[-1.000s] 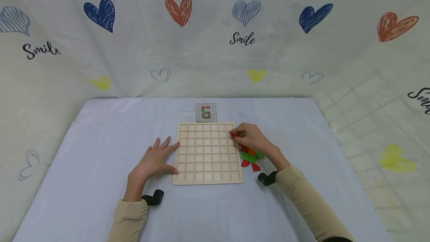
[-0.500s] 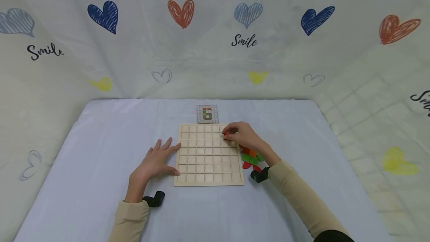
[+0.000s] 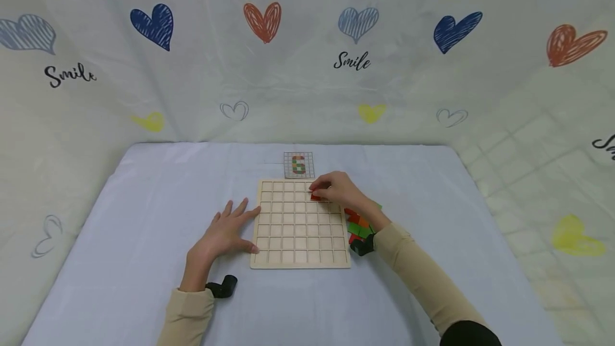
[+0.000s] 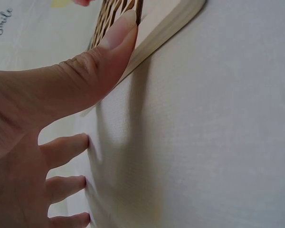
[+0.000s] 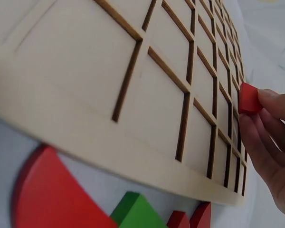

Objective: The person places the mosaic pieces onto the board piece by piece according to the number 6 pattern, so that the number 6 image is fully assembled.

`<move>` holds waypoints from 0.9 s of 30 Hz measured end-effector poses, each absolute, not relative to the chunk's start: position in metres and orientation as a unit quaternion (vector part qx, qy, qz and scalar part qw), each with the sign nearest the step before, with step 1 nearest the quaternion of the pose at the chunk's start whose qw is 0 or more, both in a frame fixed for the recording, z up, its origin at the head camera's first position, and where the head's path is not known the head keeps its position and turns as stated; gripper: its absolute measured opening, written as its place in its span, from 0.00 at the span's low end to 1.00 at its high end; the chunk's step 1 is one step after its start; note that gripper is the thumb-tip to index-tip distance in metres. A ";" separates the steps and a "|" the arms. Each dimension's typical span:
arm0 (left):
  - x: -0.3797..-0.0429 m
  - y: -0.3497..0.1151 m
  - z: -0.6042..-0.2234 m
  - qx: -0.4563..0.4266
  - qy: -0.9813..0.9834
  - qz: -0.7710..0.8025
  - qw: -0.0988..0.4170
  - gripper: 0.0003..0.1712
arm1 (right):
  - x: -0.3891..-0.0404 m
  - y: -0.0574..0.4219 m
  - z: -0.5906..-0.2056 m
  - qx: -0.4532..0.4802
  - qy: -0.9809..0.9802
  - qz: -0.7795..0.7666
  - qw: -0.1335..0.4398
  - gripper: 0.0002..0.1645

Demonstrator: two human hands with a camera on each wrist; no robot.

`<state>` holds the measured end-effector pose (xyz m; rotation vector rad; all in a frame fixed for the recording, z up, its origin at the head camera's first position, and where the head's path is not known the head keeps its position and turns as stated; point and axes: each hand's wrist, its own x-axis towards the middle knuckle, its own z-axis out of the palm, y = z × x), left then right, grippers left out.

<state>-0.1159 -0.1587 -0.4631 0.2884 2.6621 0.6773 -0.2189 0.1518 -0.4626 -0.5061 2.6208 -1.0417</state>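
A pale wooden grid board [image 3: 300,267] lies flat on the cloth. Over its upper right squares my right hand [image 3: 340,190] pinches a small red wooden tile [image 5: 248,99] between thumb and fingers. In the right wrist view the tile is tilted, its lower edge close to the grid. My left hand [image 3: 223,235] is spread at the board's left side, thumb and index finger at the rim. The left wrist view shows the thumb [image 4: 109,54] over the board's edge and the other fingertips down on the cloth.
Right of the board lies a loose pile of red, orange and green tiles [image 3: 357,229], partly covered by the right wrist's black camera [image 3: 362,245]. A small gridded card [image 3: 299,165] with a coloured figure stands out behind the board. A heart-printed curtain [image 3: 298,79] hangs behind.
My right hand has carried the red tile leftward from beside the pile, over the board's right edge, to the upper right squares. The left hand has stayed at the rim.
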 end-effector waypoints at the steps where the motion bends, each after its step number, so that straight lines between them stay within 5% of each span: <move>1: -0.116 -0.159 -0.463 0.102 0.947 0.241 0.188 0.59 | -0.220 0.151 -0.463 -0.180 0.906 -0.358 0.137 0.08; 27: -0.114 -0.165 -0.461 0.114 0.944 0.243 0.190 0.67 | -0.220 0.137 -0.467 -0.234 0.911 -0.320 0.117 0.09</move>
